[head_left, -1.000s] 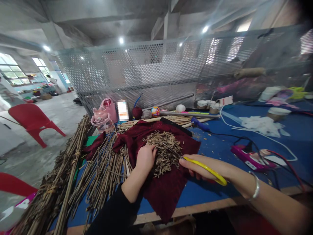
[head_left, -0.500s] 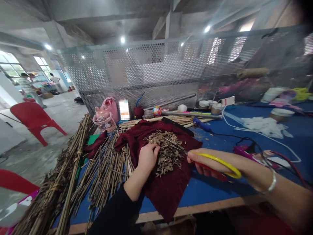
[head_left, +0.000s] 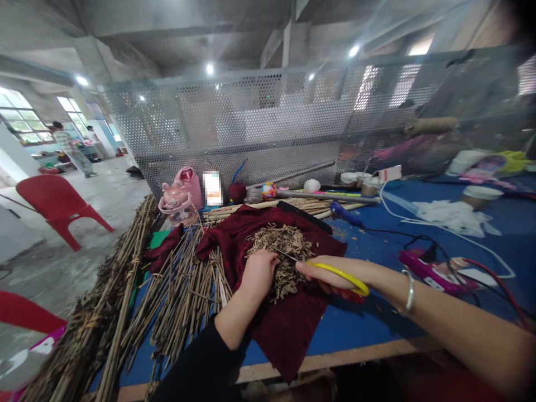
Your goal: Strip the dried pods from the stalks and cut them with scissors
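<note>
The right hand (head_left: 330,273) gripped yellow-handled scissors (head_left: 341,273) over dried plant clippings (head_left: 285,240) on maroon cloth (head_left: 293,329). The left hand's (head_left: 259,273) fingers curled together beside the blades, their hold unclear.

Room to pass was on blue table (head_left: 374,243), middle right, between red cloth (head_left: 288,340) and pink box (head_left: 435,272). Black cord (head_left: 389,230) ran behind gap; right arm (head_left: 444,304) blocked front. Brown sticks (head_left: 178,296) filled lower left.

1 head camera looks forward and down over the tabletop (head_left: 360,322).
</note>
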A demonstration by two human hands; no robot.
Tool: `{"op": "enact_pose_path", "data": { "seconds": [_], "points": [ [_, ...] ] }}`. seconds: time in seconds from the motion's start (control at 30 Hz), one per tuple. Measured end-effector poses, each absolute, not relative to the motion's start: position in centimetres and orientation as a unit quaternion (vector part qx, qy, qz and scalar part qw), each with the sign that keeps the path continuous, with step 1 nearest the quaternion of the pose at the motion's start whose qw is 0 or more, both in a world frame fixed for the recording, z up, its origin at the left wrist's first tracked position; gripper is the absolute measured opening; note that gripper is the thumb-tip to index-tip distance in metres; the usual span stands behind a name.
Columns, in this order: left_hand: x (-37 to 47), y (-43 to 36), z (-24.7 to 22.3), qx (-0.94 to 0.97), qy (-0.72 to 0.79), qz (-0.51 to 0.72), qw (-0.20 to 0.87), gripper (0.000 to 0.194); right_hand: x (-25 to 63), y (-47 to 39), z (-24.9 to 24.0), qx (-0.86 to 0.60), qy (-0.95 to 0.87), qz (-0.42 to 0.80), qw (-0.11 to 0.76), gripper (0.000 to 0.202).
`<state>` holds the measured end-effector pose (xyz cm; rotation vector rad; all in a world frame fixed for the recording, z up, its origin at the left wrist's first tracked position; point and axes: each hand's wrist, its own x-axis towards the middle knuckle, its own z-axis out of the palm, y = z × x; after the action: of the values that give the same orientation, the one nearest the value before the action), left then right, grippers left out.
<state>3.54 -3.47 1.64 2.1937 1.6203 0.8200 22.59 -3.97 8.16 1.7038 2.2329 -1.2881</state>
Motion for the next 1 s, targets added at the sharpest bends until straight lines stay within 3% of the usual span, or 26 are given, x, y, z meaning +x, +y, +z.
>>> {"op": "enact_pose_path", "data": {
  "seconds": [0.3,0.5,0.67,0.77,0.87,0.93,1.0],
  "points": [
    [3.4,-3.5,1.3,0.76,0.566,0.287,0.14,0.017,21.9,-3.4,5.8,0.422,0.855,-0.289,-0.083,0.054],
    [1.7,-3.3,2.6,0.738,0.57,0.333,0.137,0.025,22.9,-3.8,6.7,0.481,0.839,-0.254,-0.031,0.054],
    [0.1,-2.7,3.1,0.707,0.574,0.393,0.123,0.026,26.1,-5.4,9.2,0.463,0.825,-0.318,-0.056,0.048],
    [0.8,-2.6,3.7,0.696,0.588,0.393,0.121,0.024,28.0,-6.2,9.4,0.511,0.75,-0.417,-0.058,0.052],
    [2.8,-2.5,5.2,0.725,0.59,0.337,0.111,0.026,29.1,-6.2,8.1,0.551,0.637,-0.523,-0.134,0.053],
    [4.7,-2.0,6.3,0.761,0.579,0.276,0.1,0.038,29.3,-5.8,6.9,0.555,0.577,-0.558,-0.219,0.051],
    [6.7,-0.9,7.0,0.79,0.572,0.201,0.094,0.064,29.3,-5.5,5.7,0.552,0.534,-0.573,-0.285,0.05]
  ]
}}
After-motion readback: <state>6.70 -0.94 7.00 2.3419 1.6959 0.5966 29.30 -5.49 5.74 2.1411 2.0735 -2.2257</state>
